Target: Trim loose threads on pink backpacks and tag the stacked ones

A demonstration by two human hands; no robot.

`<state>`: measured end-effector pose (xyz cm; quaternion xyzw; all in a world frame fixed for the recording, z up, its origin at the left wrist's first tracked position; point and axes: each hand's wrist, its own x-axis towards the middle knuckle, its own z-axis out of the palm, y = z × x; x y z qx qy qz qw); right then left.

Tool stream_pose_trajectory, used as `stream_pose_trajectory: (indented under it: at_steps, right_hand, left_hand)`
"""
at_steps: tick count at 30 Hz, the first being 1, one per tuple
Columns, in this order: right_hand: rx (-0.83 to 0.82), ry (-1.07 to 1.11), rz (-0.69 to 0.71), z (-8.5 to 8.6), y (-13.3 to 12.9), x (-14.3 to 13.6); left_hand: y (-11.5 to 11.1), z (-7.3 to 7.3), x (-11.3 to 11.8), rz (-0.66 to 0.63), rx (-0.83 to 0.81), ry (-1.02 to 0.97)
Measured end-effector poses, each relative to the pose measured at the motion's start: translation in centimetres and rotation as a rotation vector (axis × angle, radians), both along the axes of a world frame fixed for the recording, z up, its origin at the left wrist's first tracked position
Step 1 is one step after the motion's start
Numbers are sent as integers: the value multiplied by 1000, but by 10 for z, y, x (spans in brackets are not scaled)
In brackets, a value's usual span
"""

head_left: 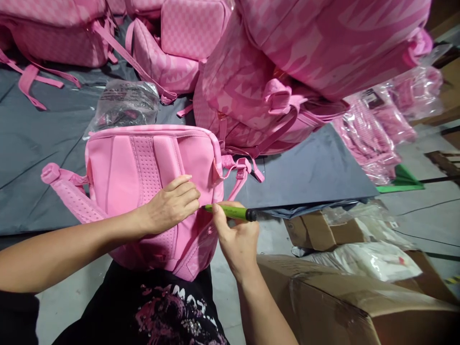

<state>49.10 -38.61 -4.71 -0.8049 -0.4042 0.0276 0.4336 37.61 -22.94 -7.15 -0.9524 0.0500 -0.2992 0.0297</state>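
Note:
A pink backpack (122, 167) leans against the table edge and my body, its padded back panel facing me. My left hand (172, 206) lies over the back panel, with its fingers curled against the fabric and the fingertips partly hidden. In my right hand (237, 235) is a green marker-like pen (230, 211) with a black end, gripped between thumb and fingers. Its tip points left, at the panel close to my left fingertips. One shoulder strap (74, 194) sticks out to the left; another strap (239, 179) hangs off the right side.
Large pink bags (244, 91) are heaped on the dark table cover (298, 167) ahead. A clear plastic bag (125, 103) lies behind the backpack. Plastic-wrapped pink goods (373, 129) are at right. Cardboard boxes (323, 282) stand on the floor at lower right.

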Motion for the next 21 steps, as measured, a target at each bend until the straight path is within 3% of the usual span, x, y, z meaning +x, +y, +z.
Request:
stream_pose_trajectory:
  at_steps: [8,12,21]
  right_hand:
    - [57,84,0,-1,1,-3]
    - [74,75,-48,-1,0,-3]
    - [44,38,-8,-5,-6,-1]
  left_hand:
    - [0,-1,-1,1,-11,29]
    - [-1,-1,-2,1,-21,27]
    - [-4,2,-2,-6,-27,-5]
